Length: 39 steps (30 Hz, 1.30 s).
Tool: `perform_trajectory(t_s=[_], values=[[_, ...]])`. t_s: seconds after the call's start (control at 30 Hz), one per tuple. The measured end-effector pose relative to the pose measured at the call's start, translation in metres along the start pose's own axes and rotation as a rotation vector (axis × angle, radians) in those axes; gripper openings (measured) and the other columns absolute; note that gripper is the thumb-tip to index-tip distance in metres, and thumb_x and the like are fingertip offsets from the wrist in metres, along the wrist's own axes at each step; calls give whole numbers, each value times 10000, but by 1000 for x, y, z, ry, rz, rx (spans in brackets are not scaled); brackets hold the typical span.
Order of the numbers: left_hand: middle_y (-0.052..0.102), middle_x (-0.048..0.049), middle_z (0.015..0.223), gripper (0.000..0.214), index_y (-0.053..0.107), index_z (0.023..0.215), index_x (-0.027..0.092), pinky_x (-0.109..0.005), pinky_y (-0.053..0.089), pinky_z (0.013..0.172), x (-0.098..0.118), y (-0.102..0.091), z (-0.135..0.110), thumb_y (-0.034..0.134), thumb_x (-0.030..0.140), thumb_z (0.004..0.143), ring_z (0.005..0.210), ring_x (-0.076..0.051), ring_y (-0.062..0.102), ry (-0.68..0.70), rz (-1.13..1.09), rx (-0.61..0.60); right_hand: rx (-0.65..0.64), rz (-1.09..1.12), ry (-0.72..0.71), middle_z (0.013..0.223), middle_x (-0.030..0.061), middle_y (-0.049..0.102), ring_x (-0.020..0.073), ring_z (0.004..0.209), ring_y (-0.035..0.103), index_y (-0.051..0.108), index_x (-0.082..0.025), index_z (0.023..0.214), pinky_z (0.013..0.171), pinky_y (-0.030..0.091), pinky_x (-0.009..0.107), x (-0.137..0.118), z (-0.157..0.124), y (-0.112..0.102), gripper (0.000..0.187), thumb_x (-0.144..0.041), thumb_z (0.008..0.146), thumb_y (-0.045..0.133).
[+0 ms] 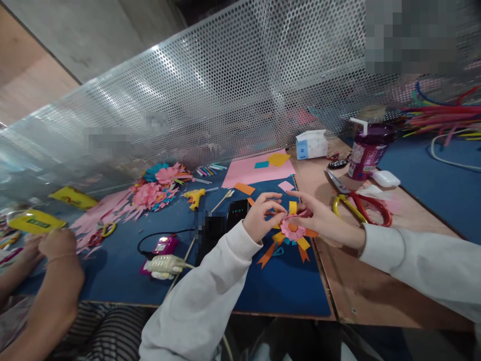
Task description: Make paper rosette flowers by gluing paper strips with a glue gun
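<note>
In the head view, a paper flower point(290, 232) with pink petals and orange and yellow strips is sitting between the person's two hands, over the blue worktop point(289, 296) near its right edge. The left hand point(260, 220) is reaching in from the left, its fingers curling with thumb and index tips close together at the flower's upper left; whether they are pinching a piece, I cannot tell. The right hand point(323, 223) is laying its thumb over the petals while its index finger is stretching out above a yellow strip; its grip is partly hidden, so I cannot tell how firmly it is closing. Scissors point(358, 206) with red and yellow handles are lying to the right, near a purple cup point(367, 155). A yellow glue gun point(194, 199) is resting farther left. At far left, a co-worker's hands point(56, 244) are working beside a yellow bottle point(35, 221).
</note>
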<state>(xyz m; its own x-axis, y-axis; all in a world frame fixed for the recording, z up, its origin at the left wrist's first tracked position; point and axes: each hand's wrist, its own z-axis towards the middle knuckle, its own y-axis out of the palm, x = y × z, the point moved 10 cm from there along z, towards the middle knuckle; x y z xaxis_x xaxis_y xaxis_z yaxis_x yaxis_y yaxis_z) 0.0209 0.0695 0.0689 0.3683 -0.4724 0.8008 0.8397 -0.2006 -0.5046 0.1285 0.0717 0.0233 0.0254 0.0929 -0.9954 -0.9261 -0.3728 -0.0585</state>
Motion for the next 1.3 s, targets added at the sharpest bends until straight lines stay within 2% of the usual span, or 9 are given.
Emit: perform_trajectory(t_s=[0.17,0.3,0.37,0.5,0.63,0.7,0.87,1.3], values=[[532,-108,1109,52,627,767,158,-335,584,706,9,-2,-1,613,206,779,1035,-217,593,96,59,39,-15,-8,-78,854,6,608,141,694,620,302,-254,1370,628,543,311,-5,-3,2,707,-302,758,653],[552,-106,1095,59,621,837,164,-390,547,845,36,-8,-8,581,156,795,1011,-191,600,329,208,128,18,-119,-193,958,34,617,156,722,625,279,-295,1375,642,552,336,-15,-7,-1,671,-325,793,612],[554,-113,1103,104,605,880,164,-409,514,904,51,-7,-13,587,137,781,1042,-198,583,441,294,152,64,-224,-257,999,49,614,177,790,627,289,-295,1367,688,548,359,-23,-11,-4,637,-318,806,590],[535,-130,1142,227,556,975,165,-392,517,887,66,0,-22,603,132,756,1096,-218,545,582,396,120,181,-492,-433,1008,59,621,229,950,604,318,-286,1343,827,483,437,-46,-22,-8,567,-287,830,557],[526,-126,1141,248,539,984,168,-415,489,934,76,0,-31,604,109,752,1133,-229,510,711,479,152,249,-813,-676,933,59,636,231,855,585,318,-273,1325,774,444,428,-72,-39,-1,494,-265,868,506],[525,-121,1128,248,538,977,167,-413,485,940,81,-1,-36,594,89,749,1133,-227,505,761,499,179,246,-932,-745,876,61,634,223,801,565,340,-238,1309,740,425,402,-79,-45,4,453,-255,880,486],[541,-97,1102,233,544,961,183,-398,501,919,86,1,-42,573,78,754,1123,-220,509,813,590,218,206,-1090,-817,828,63,646,199,764,552,429,-153,1231,762,366,370,-85,-50,12,362,-218,881,490],[565,-80,1019,127,559,916,167,-365,524,885,92,5,-47,571,121,799,1093,-209,544,862,743,298,209,-1097,-852,842,59,660,193,768,536,421,-121,1246,787,332,354,-86,-51,13,387,-210,877,496]])
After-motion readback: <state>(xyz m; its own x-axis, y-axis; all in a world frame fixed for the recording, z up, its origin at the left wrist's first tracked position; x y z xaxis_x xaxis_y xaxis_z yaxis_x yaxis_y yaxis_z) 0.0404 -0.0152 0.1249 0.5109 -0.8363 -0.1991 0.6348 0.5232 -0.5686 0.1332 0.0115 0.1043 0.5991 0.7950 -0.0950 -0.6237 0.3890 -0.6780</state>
